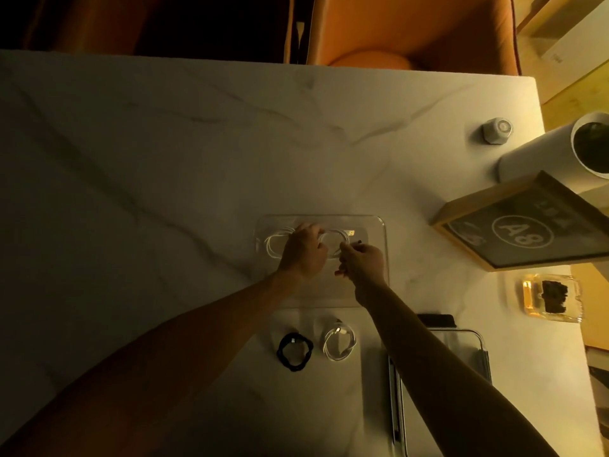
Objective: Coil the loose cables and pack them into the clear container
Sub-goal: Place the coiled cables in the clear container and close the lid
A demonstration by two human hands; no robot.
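A clear container [375, 225] sits on the marble table, in the middle of the head view. Inside it lies a coiled white cable [275, 244]. My left hand [304, 250] is in the container and grips the coil's middle. My right hand [362, 262] pinches part of the same cable at the coil's right end, next to a small dark plug [357, 242]. Nearer to me on the table lie a coiled black cable [294, 351] and a second coiled white cable [339, 343], both untouched.
The container's clear lid [474, 351] lies at the lower right under my right forearm. A framed "A8" sign [520, 225], a white cylinder [553, 153], a small grey hexagonal object [496, 130] and a glass ashtray [550, 296] stand along the right edge. An orange chair [412, 31] is beyond the table.
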